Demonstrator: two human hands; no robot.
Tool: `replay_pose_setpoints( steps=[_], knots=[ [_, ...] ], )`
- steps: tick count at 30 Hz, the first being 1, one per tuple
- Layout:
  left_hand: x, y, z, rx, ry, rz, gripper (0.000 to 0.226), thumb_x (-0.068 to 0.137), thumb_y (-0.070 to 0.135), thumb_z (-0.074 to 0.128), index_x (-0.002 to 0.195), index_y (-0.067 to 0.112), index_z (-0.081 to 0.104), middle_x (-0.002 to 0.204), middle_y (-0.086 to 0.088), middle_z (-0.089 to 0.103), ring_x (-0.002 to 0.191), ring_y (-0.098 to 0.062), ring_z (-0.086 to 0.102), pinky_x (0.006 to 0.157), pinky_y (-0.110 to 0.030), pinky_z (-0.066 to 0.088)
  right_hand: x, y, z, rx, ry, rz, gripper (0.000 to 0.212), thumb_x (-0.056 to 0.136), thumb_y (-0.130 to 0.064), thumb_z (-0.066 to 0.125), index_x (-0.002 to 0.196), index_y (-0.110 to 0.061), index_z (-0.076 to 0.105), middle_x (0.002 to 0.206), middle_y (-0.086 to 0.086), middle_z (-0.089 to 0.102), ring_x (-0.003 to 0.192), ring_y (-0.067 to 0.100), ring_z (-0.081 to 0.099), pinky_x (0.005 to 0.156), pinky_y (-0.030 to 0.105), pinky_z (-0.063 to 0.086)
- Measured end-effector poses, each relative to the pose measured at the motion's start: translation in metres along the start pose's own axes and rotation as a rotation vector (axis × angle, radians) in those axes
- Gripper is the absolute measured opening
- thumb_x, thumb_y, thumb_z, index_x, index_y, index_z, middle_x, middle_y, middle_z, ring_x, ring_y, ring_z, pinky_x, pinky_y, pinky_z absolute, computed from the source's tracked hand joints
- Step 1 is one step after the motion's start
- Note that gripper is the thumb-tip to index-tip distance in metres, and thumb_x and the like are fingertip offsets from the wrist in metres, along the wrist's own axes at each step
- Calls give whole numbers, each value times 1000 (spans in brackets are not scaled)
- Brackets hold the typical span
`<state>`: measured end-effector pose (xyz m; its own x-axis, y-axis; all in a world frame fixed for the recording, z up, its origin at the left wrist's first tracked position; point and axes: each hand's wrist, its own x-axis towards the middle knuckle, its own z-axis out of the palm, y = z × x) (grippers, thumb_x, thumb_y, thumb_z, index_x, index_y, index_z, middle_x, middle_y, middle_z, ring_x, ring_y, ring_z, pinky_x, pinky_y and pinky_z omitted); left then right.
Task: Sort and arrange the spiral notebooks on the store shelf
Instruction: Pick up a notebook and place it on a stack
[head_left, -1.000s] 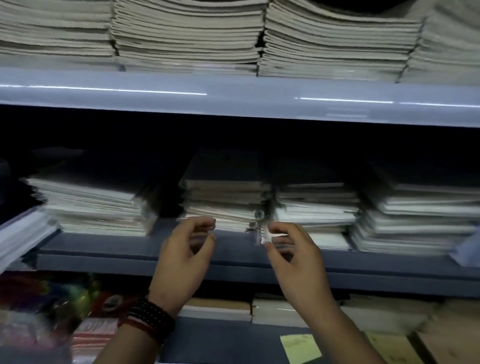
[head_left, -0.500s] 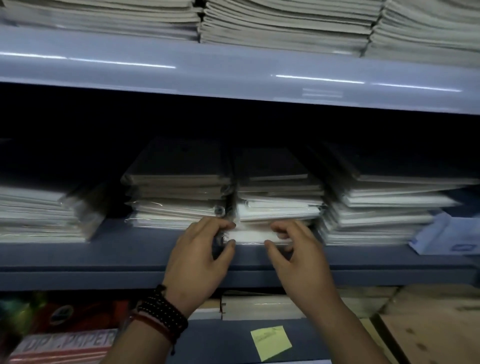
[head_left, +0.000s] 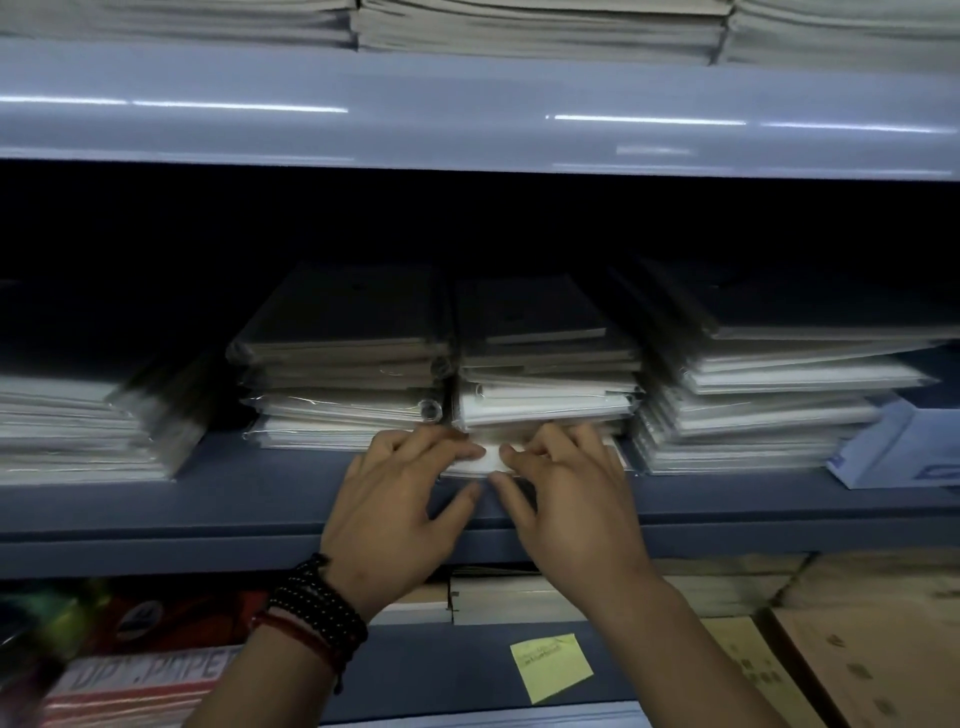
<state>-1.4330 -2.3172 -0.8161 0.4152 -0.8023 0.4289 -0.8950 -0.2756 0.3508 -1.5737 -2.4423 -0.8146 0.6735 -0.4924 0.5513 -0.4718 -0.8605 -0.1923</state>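
Pinches front edge of bottom notebook (head_left: 491, 461) w/ left hand (head_left: 395, 514) and right hand (head_left: 571, 509) together. Curls fingers over its top, tucks thumbs under, clamps on the plastic wrap. Prob. grips low and near the middle to slide it out or square it up w/o tipping the centre stack (head_left: 545, 364) above. Sits at base of centre stack, poking fwd of it onto shelf board (head_left: 234, 499).

On shelf board, four piles, all flat, wrapped, dark covers up:
- neighbour pile (head_left: 343, 364) touching centre stack on its left
- tall pile (head_left: 769, 395) just right of centre stack, fanned and uneven
- blurred pile (head_left: 78, 431) well left of centre stack

Blue-white box (head_left: 904, 447) far right of centre stack, beyond tall pile. More paper piles above centre stack, on upper shelf (head_left: 467, 119). Yellow note (head_left: 550, 665) below centre stack. Spiral bindings not visible here, so can't confirm type.
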Motion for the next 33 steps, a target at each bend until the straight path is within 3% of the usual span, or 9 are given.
replay_pose_setpoints(
  steps=[2,5,8,12,17,20,23,27,33],
  knots=[
    [1,3,-1,57,-51,-16,49,90,68,32,133,54,48,135,35,42,121,-5,37,99,-30,33,-3,-2,-3,-18,-14,-3,40,96,-50,45,114,-29,73,96,-12,56,96,17,46,79,38,45],
    [6,7,-3,45,-113,-72,51,91,62,22,136,56,45,134,34,37,122,-5,33,97,-31,28,-7,-5,-6,-38,-32,-8,41,98,-51,42,116,-29,71,98,-13,57,96,17,44,79,37,42],
    [16,9,-3,-52,-161,-133,46,96,51,20,131,59,49,124,33,37,116,-5,32,94,-31,24,-11,-6,-8,-56,-33,-2,43,99,-50,40,116,-26,71,98,-12,58,92,18,43,76,38,42],
    [21,9,-6,-117,-199,-168,40,104,35,31,130,55,55,129,29,37,123,-5,28,95,-29,19,-26,-9,-18,-80,-42,-15,42,98,-51,42,108,-24,73,90,-12,56,87,18,43,72,38,41],
    [18,8,-8,-140,-212,-176,49,92,48,23,128,56,55,133,27,37,125,-7,29,95,-30,18,-49,-16,-39,-90,-43,-77,42,94,-56,46,104,-24,72,91,-10,54,88,19,46,73,39,40],
    [19,9,-10,-190,-227,-191,52,89,50,21,126,57,56,136,29,37,126,-5,29,98,-30,18,-54,-15,-38,-109,-94,-85,53,88,-64,50,118,-23,65,113,-3,56,108,23,52,95,44,39],
    [21,10,-11,-168,-233,-187,42,99,45,25,126,58,55,132,29,37,123,-5,29,98,-30,18,-47,-8,-21,-198,-165,-102,76,79,-59,68,142,-21,50,150,9,47,140,31,43,115,51,20],
    [21,11,-12,-164,-231,-200,40,106,36,29,126,57,56,133,28,37,121,-6,29,97,-31,18,-38,-5,-16,-162,-202,-64,80,62,-52,88,133,-25,63,137,6,62,127,26,59,110,45,44],
    [19,11,-11,-186,-224,-199,42,107,38,27,121,58,61,133,26,37,124,-7,29,101,-33,17,-49,0,-34,-80,-114,-123,61,61,-34,94,118,-30,73,122,-3,72,110,17,70,94,35,54]
  ],
)
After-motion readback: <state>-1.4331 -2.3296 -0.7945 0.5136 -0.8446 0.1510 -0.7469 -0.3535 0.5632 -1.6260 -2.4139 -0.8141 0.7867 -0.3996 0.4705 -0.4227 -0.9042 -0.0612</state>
